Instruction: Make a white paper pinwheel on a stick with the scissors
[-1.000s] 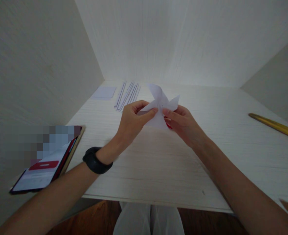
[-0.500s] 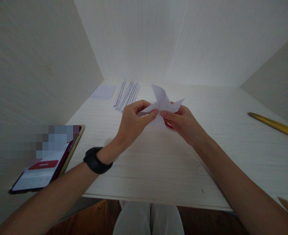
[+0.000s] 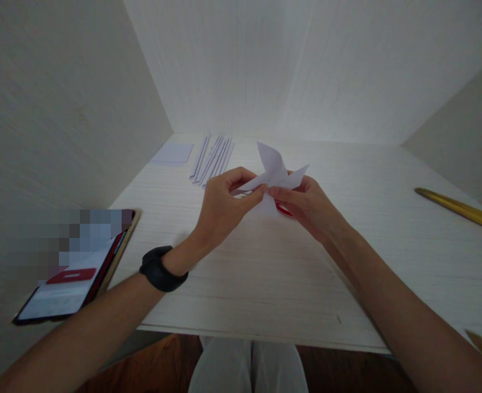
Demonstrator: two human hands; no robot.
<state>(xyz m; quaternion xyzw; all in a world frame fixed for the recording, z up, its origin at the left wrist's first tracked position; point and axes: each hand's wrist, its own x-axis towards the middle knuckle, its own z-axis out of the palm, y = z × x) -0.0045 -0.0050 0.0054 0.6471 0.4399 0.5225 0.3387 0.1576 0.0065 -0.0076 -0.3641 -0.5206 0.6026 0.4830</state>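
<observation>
A folded white paper pinwheel (image 3: 274, 169) is held above the white table (image 3: 265, 273), near its middle. My left hand (image 3: 224, 204), with a black band on the wrist, pinches the pinwheel's left blade between thumb and fingers. From the right, my right hand (image 3: 308, 210) pinches the paper's centre. A small red thing (image 3: 282, 208) shows under the paper against my right fingers; I cannot make out what it is.
Several narrow white paper strips (image 3: 213, 158) and a white paper square (image 3: 174, 153) lie at the back left. A phone (image 3: 72, 273) leans against the left wall. A yellow ruler (image 3: 462, 210) lies at the right. White walls enclose the table on three sides.
The pinwheel and both hands have shifted slightly right and up; the right blade has tilted further right. Both pinches hold.
</observation>
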